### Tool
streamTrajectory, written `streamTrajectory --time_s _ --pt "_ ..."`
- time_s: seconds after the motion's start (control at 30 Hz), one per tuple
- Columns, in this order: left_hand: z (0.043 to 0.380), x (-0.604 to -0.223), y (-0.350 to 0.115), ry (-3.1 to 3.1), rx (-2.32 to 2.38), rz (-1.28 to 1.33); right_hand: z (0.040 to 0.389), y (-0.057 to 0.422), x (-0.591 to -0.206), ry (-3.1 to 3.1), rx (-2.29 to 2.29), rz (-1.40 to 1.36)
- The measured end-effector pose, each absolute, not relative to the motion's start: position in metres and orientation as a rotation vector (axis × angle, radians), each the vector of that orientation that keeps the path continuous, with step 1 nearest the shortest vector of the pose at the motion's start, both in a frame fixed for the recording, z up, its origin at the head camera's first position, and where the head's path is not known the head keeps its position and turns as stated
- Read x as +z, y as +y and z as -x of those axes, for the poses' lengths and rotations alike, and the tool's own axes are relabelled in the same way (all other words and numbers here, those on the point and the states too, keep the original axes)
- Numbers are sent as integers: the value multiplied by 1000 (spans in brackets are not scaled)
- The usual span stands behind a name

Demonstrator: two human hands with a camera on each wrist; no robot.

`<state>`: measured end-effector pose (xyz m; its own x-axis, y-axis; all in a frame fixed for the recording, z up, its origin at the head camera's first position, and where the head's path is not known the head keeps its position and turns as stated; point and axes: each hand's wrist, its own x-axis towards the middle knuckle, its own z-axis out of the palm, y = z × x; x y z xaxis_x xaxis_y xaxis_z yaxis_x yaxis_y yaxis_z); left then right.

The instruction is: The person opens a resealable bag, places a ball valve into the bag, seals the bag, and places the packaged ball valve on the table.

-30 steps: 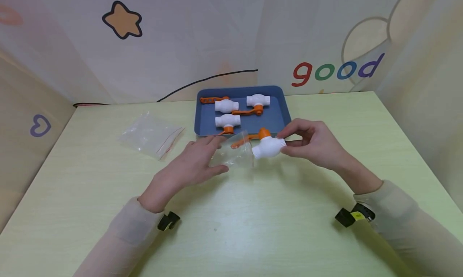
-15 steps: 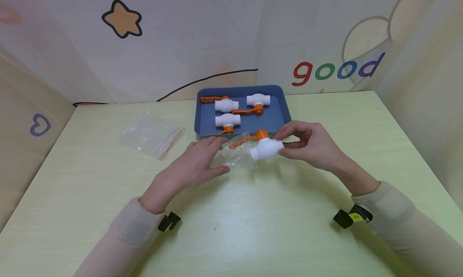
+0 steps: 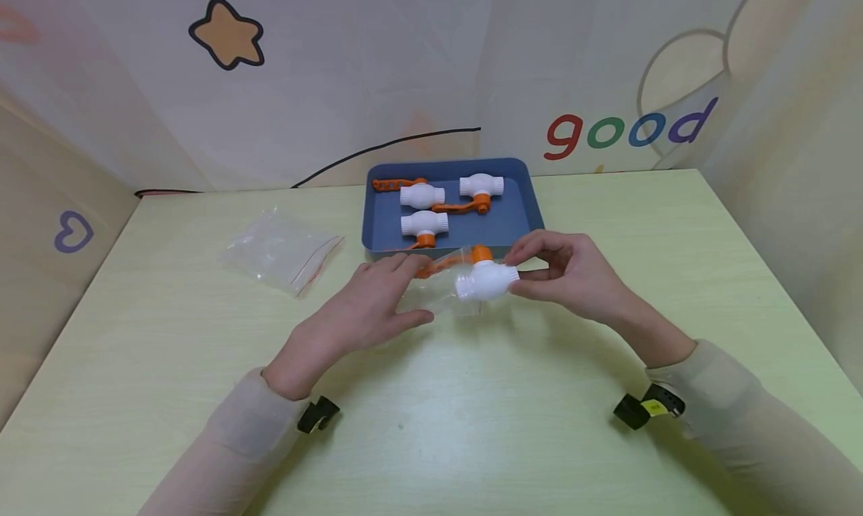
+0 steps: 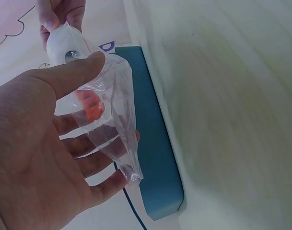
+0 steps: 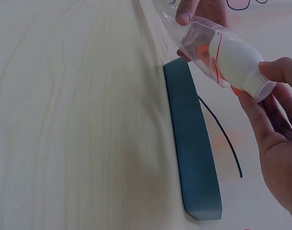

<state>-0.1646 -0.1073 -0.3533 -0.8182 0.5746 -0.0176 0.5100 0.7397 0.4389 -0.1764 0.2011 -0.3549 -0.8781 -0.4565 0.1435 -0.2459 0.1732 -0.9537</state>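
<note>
In front of the tray, my right hand (image 3: 573,276) pinches the ribbed right end of a white ball valve (image 3: 488,280) with an orange lever handle. The valve's left end and its handle are inside a clear zip-lock bag (image 3: 434,295); the right end sticks out of the bag's mouth. My left hand (image 3: 367,302) holds this bag between thumb and fingers. In the left wrist view the thumb lies on the near side of the film, and the fingers (image 4: 95,163) show through it from behind. The bag's red-lined mouth crosses the valve body (image 5: 237,60) in the right wrist view.
A blue tray (image 3: 519,228) with 3 more white valves with orange handles stands at the table's back, just beyond my hands. Another clear zip-lock bag (image 3: 279,250) lies flat on the table at the left. A printed cloth backdrop (image 3: 404,67) rises behind the table.
My right hand has moved left with the valve, pushing it further into the bag. My left hand has shifted very slightly right. The tray and the flat bag stay put.
</note>
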Motion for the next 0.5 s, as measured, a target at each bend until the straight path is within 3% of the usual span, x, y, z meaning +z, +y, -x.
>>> streamTrajectory --time_s 0.5 --pt "162 -354 -105 2810 679 -913 176 193 -358 2262 -1790 733"
